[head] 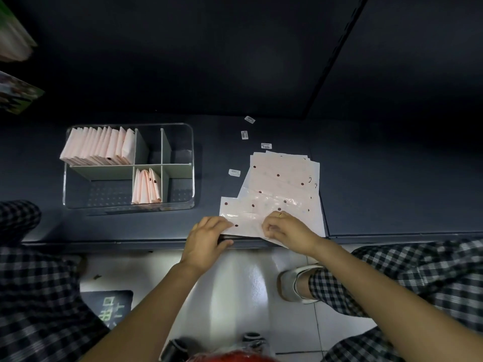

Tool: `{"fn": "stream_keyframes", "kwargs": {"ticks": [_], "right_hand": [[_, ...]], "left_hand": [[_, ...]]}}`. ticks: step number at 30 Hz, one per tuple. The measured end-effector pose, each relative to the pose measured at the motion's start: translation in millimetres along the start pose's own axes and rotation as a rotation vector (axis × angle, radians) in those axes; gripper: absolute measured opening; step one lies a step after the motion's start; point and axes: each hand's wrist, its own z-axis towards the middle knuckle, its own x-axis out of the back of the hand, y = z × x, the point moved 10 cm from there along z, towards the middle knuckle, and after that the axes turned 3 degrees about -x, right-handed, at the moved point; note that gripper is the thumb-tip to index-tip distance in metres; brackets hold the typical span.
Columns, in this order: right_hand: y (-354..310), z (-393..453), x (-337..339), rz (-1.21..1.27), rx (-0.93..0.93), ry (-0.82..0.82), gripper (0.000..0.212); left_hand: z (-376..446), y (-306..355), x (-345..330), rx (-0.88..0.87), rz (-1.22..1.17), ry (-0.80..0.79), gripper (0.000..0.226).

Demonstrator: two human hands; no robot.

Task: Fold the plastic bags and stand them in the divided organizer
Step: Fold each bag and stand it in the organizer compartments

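- The pile of flat plastic bags [283, 178] lies at the near edge of the dark bench [392, 192], right of the divided organizer [129, 165].
- Left hand [206, 237]: grip wide, fingers flat on the top bag's [243, 220] near-left edge.
- Right hand [286, 228]: grip narrow, fingers curled, apparently pinching the top bag's film.
- Separate one bag only; the film probably clings to the sheet beneath.
- Align edges before creasing, then press flat.
- Folded bags [146, 189] already stand in two compartments; match their width.
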Motion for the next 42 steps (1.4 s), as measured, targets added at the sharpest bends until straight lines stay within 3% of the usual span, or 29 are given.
{"fn": "stream_keyframes", "kwargs": {"ticks": [3,7,9,11,15,18,20,23,26,30,32,35,38,42], "right_hand": [[1,2,-2,0.126,-0.06,-0.106,0.01],[11,3,-1,0.231,-0.128,-0.129,0.006],[18,4,4,0.236,-0.171,-0.111,0.023],[26,7,13,0.244,-0.201,-0.01,0.027],[49,9,32,0.338,-0.343,0.265,0.008],[61,11,33,0.374,-0.456,0.335,0.031],[65,13,35,0.331,-0.508,0.365,0.044],[69,17,34,0.268,-0.55,0.364,0.046],[71,22,35,0.204,-0.566,0.359,0.046],[74,23,34,0.167,-0.585,0.349,0.033],[71,22,33,0.158,-0.584,0.361,0.021],[55,24,38,-0.031,-0.478,0.408,0.041],[40,32,35,-0.197,-0.384,0.339,0.043],[41,42,34,-0.148,-0.39,0.218,0.034]], "left_hand": [[3,-11,13,0.104,-0.085,0.074,0.026],[8,-23,22,0.2,-0.171,0.125,0.012],[12,-28,22,0.245,-0.205,0.126,0.013],[14,-35,18,0.313,-0.252,0.126,0.012],[17,-47,8,0.423,-0.307,0.082,0.01],[21,-41,10,0.415,-0.345,0.099,0.012],[21,-32,23,0.37,-0.268,0.19,0.024],[24,6,35,0.125,0.012,0.275,0.035],[29,46,-9,-0.127,0.108,-0.025,0.043],[23,45,-58,-0.181,0.32,-0.306,0.067],[20,39,-64,-0.184,0.376,-0.36,0.071],[19,36,-67,-0.203,0.404,-0.411,0.072],[18,38,-68,-0.201,0.392,-0.442,0.074],[17,36,-68,-0.202,0.393,-0.456,0.075]]}}
